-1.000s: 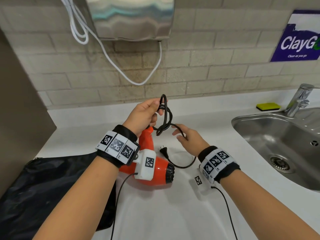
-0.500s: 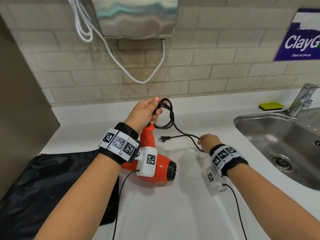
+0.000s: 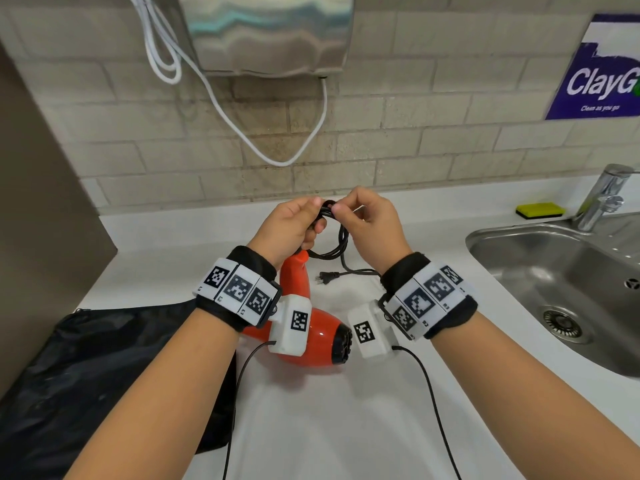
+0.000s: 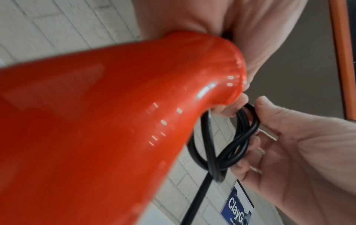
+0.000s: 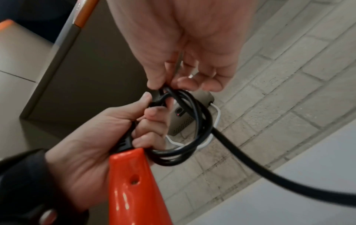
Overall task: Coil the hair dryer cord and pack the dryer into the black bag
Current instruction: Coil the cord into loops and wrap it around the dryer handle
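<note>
The red hair dryer (image 3: 320, 336) hangs over the white counter, nozzle toward me, its handle (image 5: 133, 182) up under my left hand (image 3: 292, 225). That hand grips the black cord coil (image 3: 337, 242) at the handle's end. My right hand (image 3: 369, 220) meets it and pinches the top of the coil (image 5: 167, 94) between thumb and forefinger. The loops (image 4: 237, 146) hang between both hands. The cord's tail runs down to the plug (image 3: 325, 277), which lies on the counter. The black bag (image 3: 86, 379) lies flat at the lower left.
A steel sink (image 3: 568, 289) with a tap (image 3: 601, 197) takes up the right side. A yellow-green sponge (image 3: 540, 210) sits at the back edge. A wall-mounted steel dispenser (image 3: 266, 32) with a white cable (image 3: 242, 133) hangs above. A grey panel (image 3: 41, 220) bounds the left.
My right hand has risen from the counter with a length of cord and joined the left hand at the coil. The plug has been drawn a little closer to the dryer.
</note>
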